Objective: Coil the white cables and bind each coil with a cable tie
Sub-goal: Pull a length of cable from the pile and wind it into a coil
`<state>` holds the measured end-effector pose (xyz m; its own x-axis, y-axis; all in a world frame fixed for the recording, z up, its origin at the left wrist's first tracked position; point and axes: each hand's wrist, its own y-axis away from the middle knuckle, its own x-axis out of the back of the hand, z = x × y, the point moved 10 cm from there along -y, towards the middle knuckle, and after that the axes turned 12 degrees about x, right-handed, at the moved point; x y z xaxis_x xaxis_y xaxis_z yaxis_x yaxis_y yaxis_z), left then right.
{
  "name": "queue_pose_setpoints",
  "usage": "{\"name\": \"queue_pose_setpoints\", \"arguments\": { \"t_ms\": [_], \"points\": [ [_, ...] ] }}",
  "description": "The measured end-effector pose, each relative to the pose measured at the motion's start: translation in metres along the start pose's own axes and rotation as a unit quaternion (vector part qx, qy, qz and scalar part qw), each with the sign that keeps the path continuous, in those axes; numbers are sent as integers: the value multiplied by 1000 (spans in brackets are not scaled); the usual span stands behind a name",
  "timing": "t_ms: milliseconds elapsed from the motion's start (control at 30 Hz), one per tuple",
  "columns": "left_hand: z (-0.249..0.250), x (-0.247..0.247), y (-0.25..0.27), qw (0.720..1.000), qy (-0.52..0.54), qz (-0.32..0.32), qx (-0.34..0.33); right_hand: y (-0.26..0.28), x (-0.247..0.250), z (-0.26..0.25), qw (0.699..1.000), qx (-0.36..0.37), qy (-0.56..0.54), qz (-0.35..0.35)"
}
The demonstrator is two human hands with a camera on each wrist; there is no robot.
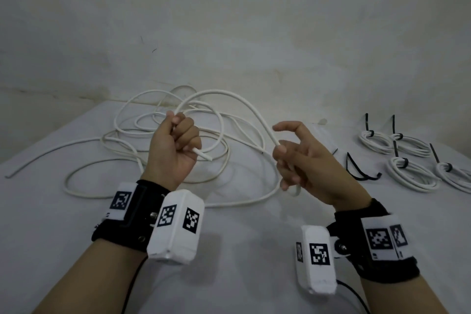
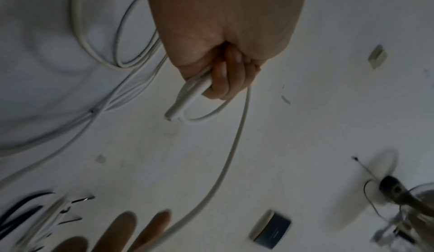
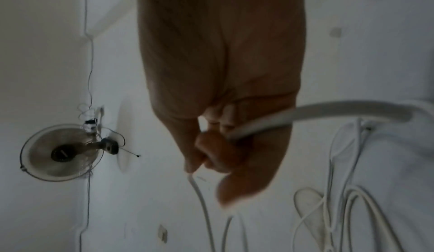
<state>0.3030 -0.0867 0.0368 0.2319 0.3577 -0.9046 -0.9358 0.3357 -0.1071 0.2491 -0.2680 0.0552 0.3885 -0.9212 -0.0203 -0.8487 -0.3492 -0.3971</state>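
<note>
My left hand is fisted round the white cable near its cut end, which pokes out rightward below my curled fingers. From the fist the cable arches up and far, then drops to my right hand, pinching it loosely, index finger lifted. The slack lies tangled on the tabletop beyond; four bound coils and spare cable ties sit right.
</note>
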Motion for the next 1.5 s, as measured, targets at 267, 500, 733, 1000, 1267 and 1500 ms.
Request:
{"name": "queue_pose_setpoints", "arguments": {
  "t_ms": [267, 500, 733, 1000, 1267, 1500],
  "points": [
    [6, 0, 1, 1000, 25, -12, -2, -6, 18, -20, 858, 123, 492, 85],
    [1, -1, 1, 1000, 2, 11, -21, -6, -30, 14, 813, 33, 565, -138],
    [-18, -13, 0, 989, -147, 20, -27, 8, -78, 2, 794, 136, 538, -249],
    [-64, -17, 6, 936, -346, 15, 66, 8, -65, -45, 859, 228, 448, -99],
    [-86, -16, 11, 891, -440, 17, 111, 4, -43, -48, 890, 250, 380, -26],
    [-99, -17, 11, 906, -387, -29, 171, -1, 4, -43, 895, 236, 363, 105]
  ]
}}
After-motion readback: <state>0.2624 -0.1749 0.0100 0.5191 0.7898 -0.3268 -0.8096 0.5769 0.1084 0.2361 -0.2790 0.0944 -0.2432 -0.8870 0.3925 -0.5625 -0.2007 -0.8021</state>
